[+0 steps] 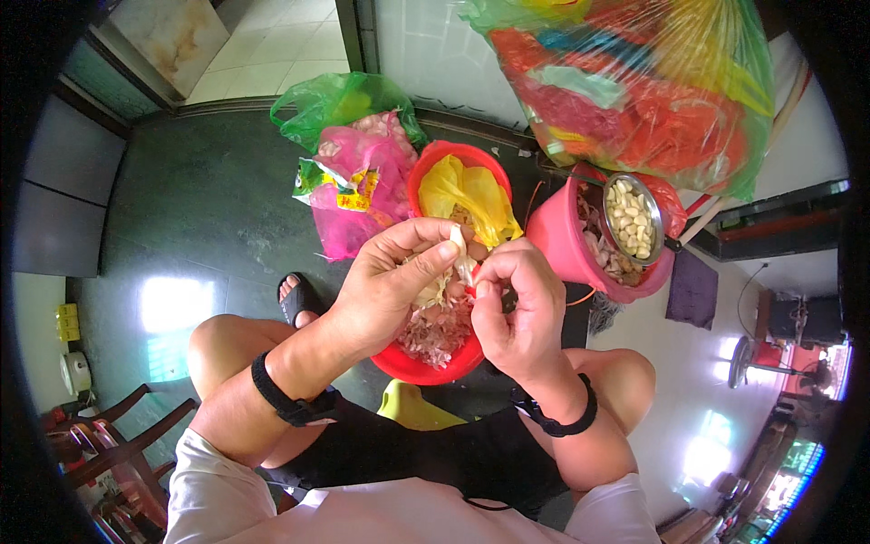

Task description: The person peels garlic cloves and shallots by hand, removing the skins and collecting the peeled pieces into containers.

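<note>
Left grip (385, 283) tight on garlic clove (457, 238), right grip (521, 313) narrow beside it, contents unclear.

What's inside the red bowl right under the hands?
Inside the red bowl I see papery, pinkish garlic skins. The left hand and right hand hide part of it, and whatever is under the skins can't be seen.

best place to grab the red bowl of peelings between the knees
Probably the left and right edges of its rim, one hand each, coming from the near side. The red bowl is round and open-topped with loose peelings heaped inside, so opposite holds should keep it level. Its far edge is hidden.
</note>
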A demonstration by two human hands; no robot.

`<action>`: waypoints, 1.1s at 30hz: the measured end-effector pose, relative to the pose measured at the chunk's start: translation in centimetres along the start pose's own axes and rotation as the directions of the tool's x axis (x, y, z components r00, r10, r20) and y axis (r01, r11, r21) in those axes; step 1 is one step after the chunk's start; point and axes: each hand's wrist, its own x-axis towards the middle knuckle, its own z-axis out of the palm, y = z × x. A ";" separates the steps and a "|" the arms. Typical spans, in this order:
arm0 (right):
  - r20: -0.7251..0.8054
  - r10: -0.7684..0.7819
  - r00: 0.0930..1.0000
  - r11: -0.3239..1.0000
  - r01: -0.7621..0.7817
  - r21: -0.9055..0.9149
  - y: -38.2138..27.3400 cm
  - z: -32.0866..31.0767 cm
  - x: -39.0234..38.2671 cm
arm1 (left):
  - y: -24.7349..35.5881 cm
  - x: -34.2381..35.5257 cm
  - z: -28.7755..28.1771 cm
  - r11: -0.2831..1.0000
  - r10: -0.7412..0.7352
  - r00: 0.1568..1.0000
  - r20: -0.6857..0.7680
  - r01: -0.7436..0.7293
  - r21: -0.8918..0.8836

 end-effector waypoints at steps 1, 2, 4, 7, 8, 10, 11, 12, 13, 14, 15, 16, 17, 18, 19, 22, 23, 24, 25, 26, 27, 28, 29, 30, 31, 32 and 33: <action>-0.001 0.001 1.000 1.000 -0.001 0.000 -0.3 -0.1 0.1 | 0.1 0.0 0.0 0.999 -0.017 0.999 0.034 0.018 -0.048; 0.003 0.022 1.000 1.000 -0.022 -0.003 -0.6 -0.2 0.2 | 0.1 0.0 -0.1 0.999 -0.018 0.999 0.035 0.019 -0.047; 0.010 0.044 0.999 0.999 -0.044 -0.001 -0.5 -0.2 0.3 | -0.1 -0.3 -0.3 0.989 0.026 1.000 -0.013 -0.024 0.143; -0.109 0.060 0.992 0.998 -0.057 0.023 -0.2 -0.7 0.4 | 0.3 -0.6 -0.1 0.917 0.110 0.994 0.025 -0.111 0.383; -0.098 0.106 0.989 0.991 -0.098 0.087 0.0 -0.8 0.2 | 0.4 -0.7 0.0 0.919 0.106 0.994 0.025 -0.108 0.379; -0.082 0.159 0.984 0.979 -0.146 0.141 0.3 -1.1 0.1 | 0.4 -0.9 0.1 0.835 0.112 0.994 -0.012 -0.087 0.543; -0.041 0.227 0.973 0.952 -0.212 0.220 0.2 -1.1 0.1 | 0.5 -0.9 0.1 0.840 0.107 0.994 -0.011 -0.084 0.536; 0.003 0.287 0.958 0.914 -0.275 0.297 0.2 -1.1 0.2 | 0.8 -0.7 0.1 0.699 0.223 0.970 0.101 -0.231 0.677; 0.003 0.290 0.957 0.915 -0.278 0.293 0.3 -1.1 0.3 | 1.0 -0.5 0.1 0.517 0.311 0.922 0.231 -0.367 0.773; 0.012 0.313 0.950 0.905 -0.302 0.300 0.5 -1.0 0.2 | 0.9 -0.4 0.1 0.473 0.340 0.909 0.241 -0.386 0.792; 0.019 0.335 0.942 0.894 -0.324 0.309 0.6 -1.0 0.2 | 0.9 -0.3 0.1 0.475 0.338 0.910 0.241 -0.386 0.791; 0.018 0.337 0.941 0.894 -0.326 0.308 0.6 -1.0 0.1 | 0.8 -0.3 0.1 0.435 0.341 0.902 0.263 -0.400 0.807; 0.037 0.374 0.927 0.879 -0.367 0.305 0.5 -1.1 0.0 | 0.8 -0.2 0.1 0.393 0.344 0.895 0.284 -0.412 0.822; 0.056 0.410 0.910 0.861 -0.407 0.305 0.5 -1.2 0.0 | 0.8 -0.2 0.1 0.394 0.343 0.896 0.284 -0.411 0.822; 0.056 0.412 0.910 0.860 -0.408 0.305 0.4 -1.3 0.0 | 0.8 -0.1 0.2 0.376 0.346 0.888 0.303 -0.427 0.822; 0.093 0.421 0.902 0.861 -0.430 0.273 0.3 -1.6 0.2 | 0.7 -0.1 0.0 0.337 0.350 0.874 0.337 -0.453 0.825; 0.098 0.412 0.906 0.874 -0.423 0.237 0.1 -1.7 0.3 | 0.7 -0.1 -0.1 0.316 0.352 0.867 0.353 -0.465 0.827; 0.101 0.404 0.909 0.887 -0.416 0.199 0.1 -1.8 0.3 | 0.7 -0.1 0.0 0.317 0.351 0.867 0.353 -0.465 0.827; 0.101 0.405 0.909 0.887 -0.417 0.199 0.3 -1.8 0.3 | 0.9 -0.1 0.2 0.320 0.349 0.873 0.341 -0.453 0.832; 0.108 0.398 0.911 0.886 -0.412 0.213 0.5 -1.9 0.2 | 0.9 -0.1 0.4 0.324 0.347 0.878 0.329 -0.441 0.837; 0.116 0.390 0.913 0.885 -0.407 0.227 0.6 -1.9 0.2 | 1.0 -0.1 0.4 0.323 0.347 0.879 0.328 -0.440 0.838; 0.117 0.390 0.914 0.885 -0.407 0.228 0.6 -1.9 0.3 | 1.0 -0.1 0.4 0.309 0.351 0.876 0.330 -0.441 0.842; 0.134 0.415 0.900 0.859 -0.436 0.268 0.4 -2.0 0.4 | 1.0 -0.1 0.4 0.296 0.354 0.874 0.332 -0.442 0.847; 0.153 0.440 0.885 0.831 -0.465 0.305 0.2 -2.1 0.4 | 1.1 -0.1 0.5 0.296 0.355 0.874 0.331 -0.441 0.847; 0.154 0.439 0.885 0.831 -0.466 0.305 0.1 -2.2 0.5 | 1.1 0.0 0.5 0.293 0.356 0.871 0.338 -0.448 0.845; 0.171 0.458 0.872 0.809 -0.489 0.327 0.1 -2.2 0.6 | 1.1 0.1 0.5 0.291 0.357 0.868 0.345 -0.454 0.842; 0.188 0.476 0.859 0.786 -0.512 0.348 0.0 -2.3 0.6 | 1.1 0.1 0.5 0.291 0.358 0.868 0.344 -0.453 0.842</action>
